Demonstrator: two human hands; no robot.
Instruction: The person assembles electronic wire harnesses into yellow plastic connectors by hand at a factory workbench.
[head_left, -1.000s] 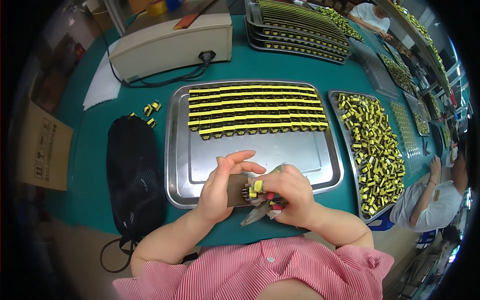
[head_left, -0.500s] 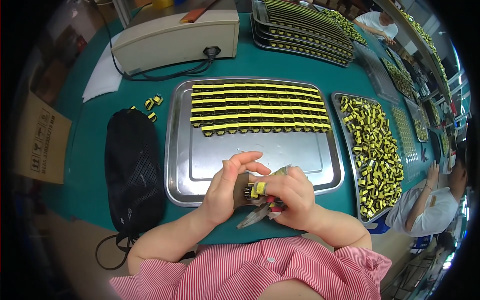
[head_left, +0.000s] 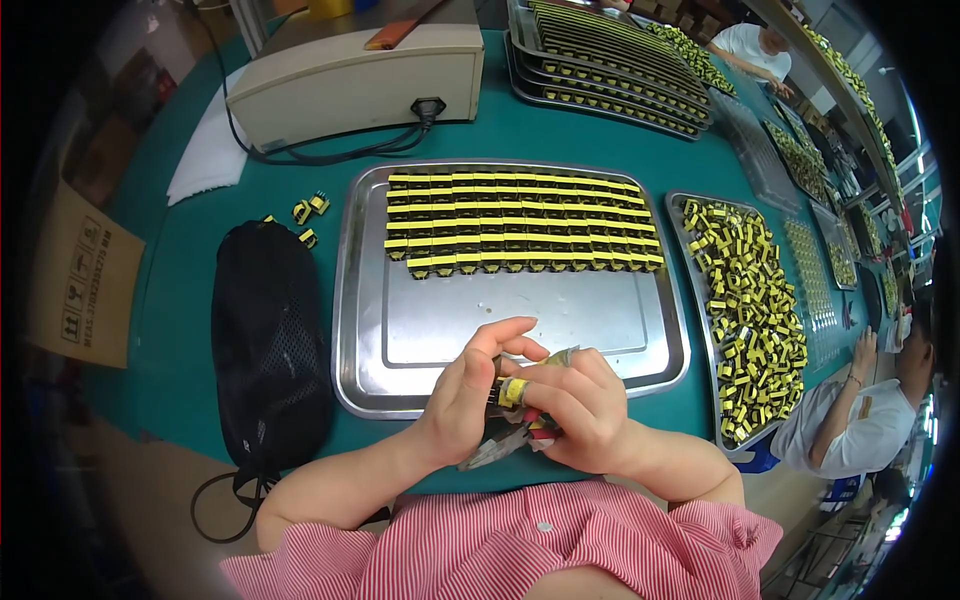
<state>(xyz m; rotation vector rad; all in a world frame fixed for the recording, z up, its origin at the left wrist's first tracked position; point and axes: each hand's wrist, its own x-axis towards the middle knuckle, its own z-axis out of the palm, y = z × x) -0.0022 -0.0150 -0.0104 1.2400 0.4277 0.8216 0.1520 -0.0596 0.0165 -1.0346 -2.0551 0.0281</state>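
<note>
Blk bag (head_left: pixel 270 345) just beside ctr tray (head_left: pixel 440 325), L rim; comp rows (head_left: pixel 522 221) fill tray's back, bare steel in front; L hand (head_left: pixel 465 405) over front rim, fingers curled, grip can't tell; yel/blk comp (head_left: pixel 513 392) btwn hands, pinched by R hand (head_left: pixel 583 410) w/ red-handled tool (head_left: pixel 543 432); R tray (head_left: pixel 700 325) heaped w/ loose comps (head_left: pixel 750 325).

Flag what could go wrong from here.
1. Thin metal pins on the small yellow-and-black block-shaped component face the left hand; they might bend or prick it.
2. The grey metal tool with red handles shares the right hand with that component and might scratch it.
3. The right forearm is near the silver metal tray of loose yellow-and-black parts; a bump could spill some.
</note>
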